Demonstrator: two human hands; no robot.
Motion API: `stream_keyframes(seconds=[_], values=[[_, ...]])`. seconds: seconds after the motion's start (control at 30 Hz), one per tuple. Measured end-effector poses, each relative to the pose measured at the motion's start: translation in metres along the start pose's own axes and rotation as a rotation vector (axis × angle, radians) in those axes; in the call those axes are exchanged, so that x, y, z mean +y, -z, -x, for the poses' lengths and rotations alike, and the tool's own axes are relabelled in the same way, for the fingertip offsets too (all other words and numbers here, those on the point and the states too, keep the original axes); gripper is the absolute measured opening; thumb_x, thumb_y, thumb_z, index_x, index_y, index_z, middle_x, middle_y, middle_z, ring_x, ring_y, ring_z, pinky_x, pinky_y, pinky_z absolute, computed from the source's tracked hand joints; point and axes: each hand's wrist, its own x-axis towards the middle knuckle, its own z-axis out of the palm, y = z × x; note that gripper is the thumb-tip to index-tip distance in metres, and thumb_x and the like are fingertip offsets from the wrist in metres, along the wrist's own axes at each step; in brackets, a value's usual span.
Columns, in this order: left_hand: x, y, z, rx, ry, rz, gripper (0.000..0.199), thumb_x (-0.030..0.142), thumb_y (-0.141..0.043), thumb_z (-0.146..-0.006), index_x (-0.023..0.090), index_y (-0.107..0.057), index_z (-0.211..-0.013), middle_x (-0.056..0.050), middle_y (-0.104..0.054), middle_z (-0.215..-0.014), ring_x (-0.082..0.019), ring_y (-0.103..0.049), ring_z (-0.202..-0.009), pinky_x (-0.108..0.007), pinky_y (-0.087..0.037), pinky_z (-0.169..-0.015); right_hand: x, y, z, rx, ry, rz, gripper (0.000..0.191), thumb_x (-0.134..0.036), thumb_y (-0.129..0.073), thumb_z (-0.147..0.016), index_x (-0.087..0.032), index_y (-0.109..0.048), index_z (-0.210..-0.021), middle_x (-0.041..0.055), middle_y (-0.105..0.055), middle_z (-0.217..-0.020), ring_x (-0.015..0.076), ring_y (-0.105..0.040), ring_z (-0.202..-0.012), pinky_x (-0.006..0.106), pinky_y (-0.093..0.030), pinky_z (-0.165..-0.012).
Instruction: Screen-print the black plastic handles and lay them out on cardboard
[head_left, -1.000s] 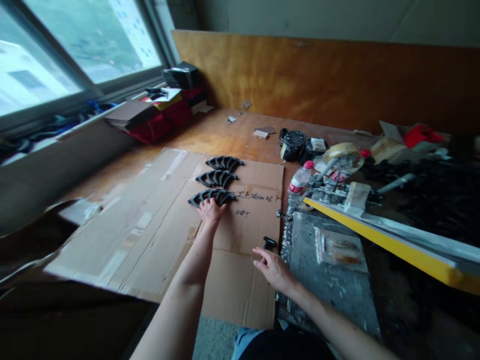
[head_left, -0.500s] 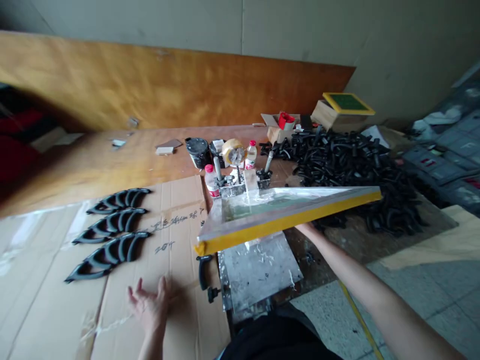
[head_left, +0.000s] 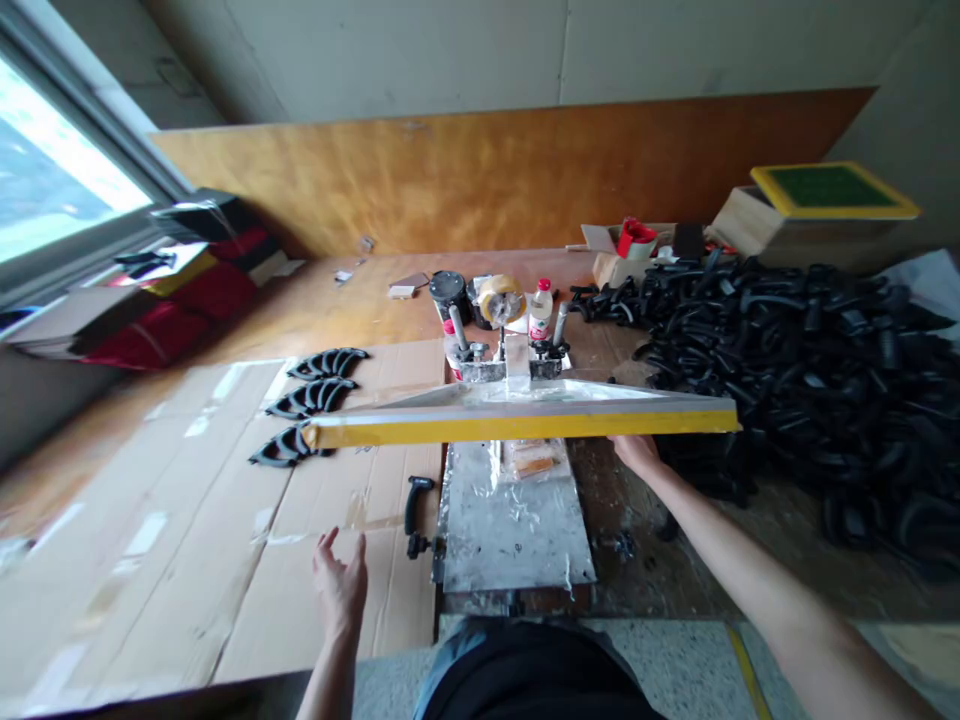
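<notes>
My left hand is held over the cardboard with its fingers apart and nothing in it. Nearest to it, a single curved black handle lies by the cardboard's right edge. My right hand reaches under the right part of a tilted screen-printing frame with yellow tape along its front edge. The frame hides its fingers and anything in them. Below the frame sits a flat metal base plate. Behind, a clamp bears the frame.
Three rows of black handles lie on the cardboard. A large pile of black handles covers the right side. Behind the clamp stand a dark tub, a red-capped bottle and a tape roll. A yellow-edged green screen rests on a box.
The view has turned left and levelled, so the window now shows. The frame appears more level from side to side. My left hand stays open; my right hand remains beneath the frame.
</notes>
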Motion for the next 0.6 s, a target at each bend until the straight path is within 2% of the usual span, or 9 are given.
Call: stream_keyframes(seconds=[0.07, 0.17, 0.3, 0.37, 0.47, 0.6], values=[[0.016, 0.001, 0.008, -0.011, 0.051, 0.121, 0.064, 0.056, -0.048, -0.083, 0.016, -0.046, -0.133, -0.017, -0.047, -0.138, -0.032, -0.047, -0.129, -0.047, -0.045, -0.1, 0.005, -0.006, 0.014, -0.01, 0.045, 0.024, 0.022, -0.021, -0.052, -0.088, -0.018, -0.072, -0.097, 0.0148, -0.072, -0.1, 0.0287, -0.06, -0.103, 0.047, -0.042, -0.097], [0.053, 0.0, 0.015, -0.011, 0.062, 0.286, 0.062, 0.054, -0.05, -0.083, 0.017, -0.048, -0.132, -0.015, -0.05, -0.135, -0.029, -0.048, -0.128, -0.042, -0.045, -0.101, -0.007, -0.012, 0.03, -0.005, 0.199, -0.003, 0.025, -0.021, -0.05, -0.09, -0.019, -0.07, -0.106, 0.0117, -0.07, -0.105, 0.0263, -0.06, -0.102, 0.044, -0.043, -0.097], [0.117, -0.001, 0.014, -0.014, -0.083, 0.448, 0.053, 0.049, -0.051, -0.085, 0.018, -0.05, -0.128, -0.014, -0.05, -0.138, -0.026, -0.046, -0.131, -0.037, -0.044, -0.102, -0.057, -0.023, 0.03, 0.023, 0.365, -0.099, 0.025, -0.021, -0.054, -0.091, -0.019, -0.069, -0.111, 0.0096, -0.068, -0.106, 0.0242, -0.057, -0.102, 0.041, -0.044, -0.097], [0.15, 0.003, 0.01, -0.025, -0.18, 0.52, 0.048, 0.048, -0.051, -0.087, 0.02, -0.049, -0.126, -0.013, -0.052, -0.137, -0.024, -0.049, -0.128, -0.034, -0.046, -0.099, -0.084, -0.034, 0.026, -0.027, 0.456, -0.147, 0.024, -0.02, -0.056, -0.091, -0.019, -0.07, -0.11, 0.0086, -0.068, -0.104, 0.0233, -0.056, -0.102, 0.039, -0.044, -0.097], [0.196, 0.017, 0.004, -0.02, -0.298, 0.652, 0.042, 0.047, -0.049, -0.089, 0.02, -0.052, -0.122, -0.01, -0.06, -0.123, -0.02, -0.058, -0.115, -0.032, -0.05, -0.092, -0.11, -0.054, 0.023, -0.119, 0.518, -0.17, 0.026, -0.016, -0.056, -0.09, -0.02, -0.069, -0.112, 0.0078, -0.068, -0.104, 0.0232, -0.054, -0.105, 0.04, -0.044, -0.097], [0.248, 0.046, 0.001, 0.039, -0.402, 0.811, 0.038, 0.045, -0.048, -0.09, 0.017, -0.061, -0.111, -0.005, -0.066, -0.097, -0.016, -0.063, -0.093, -0.027, -0.051, -0.081, -0.119, -0.067, 0.029, -0.104, 0.474, -0.118, 0.031, -0.014, -0.053, -0.091, -0.021, -0.067, -0.118, 0.009, -0.065, -0.109, 0.0237, -0.052, -0.109, 0.04, -0.044, -0.099]])
